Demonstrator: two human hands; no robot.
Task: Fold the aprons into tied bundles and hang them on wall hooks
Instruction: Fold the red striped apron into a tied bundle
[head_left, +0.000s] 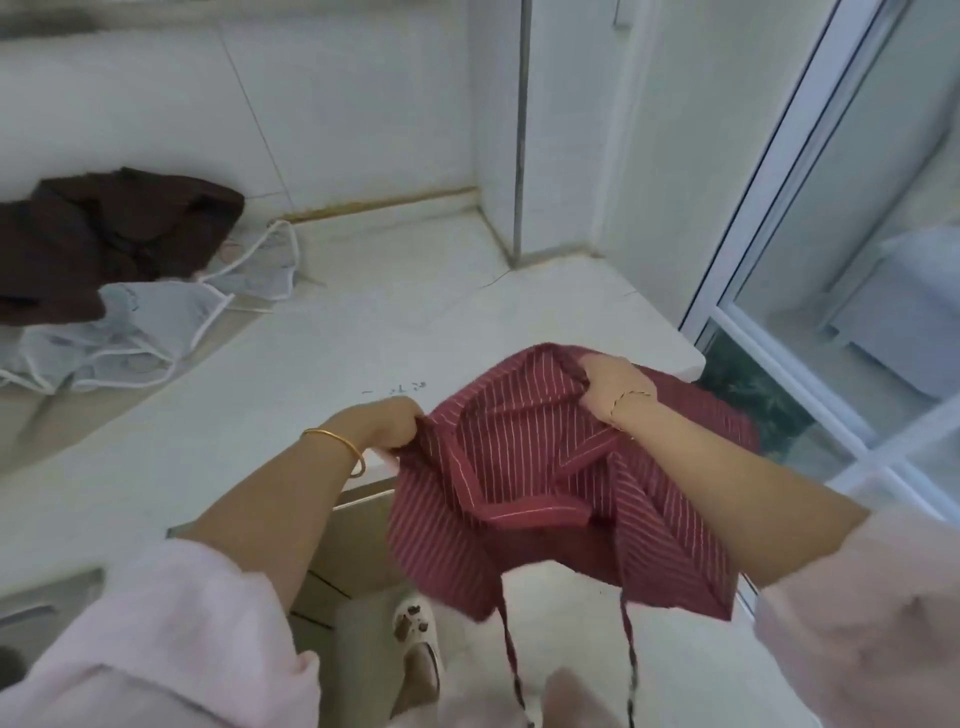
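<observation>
A red apron with thin white stripes (524, 483) hangs in the air over the front edge of the white counter (322, 364). My left hand (387, 423) grips its left upper edge. My right hand (610, 384) grips the bunched cloth at its upper right. Two red ties (511, 660) dangle from the apron's lower edge toward the floor. Further aprons lie on the counter at the left: a dark brown one (104, 234) and a pale grey-blue one with white ties (150, 322), partly under the brown one.
White tiled walls stand behind the counter, with a corner pillar (561, 156) at the back right. A glass sliding door (831, 234) runs along the right. Below the counter I see a cabinet front (358, 540) and my slippered foot (418, 649).
</observation>
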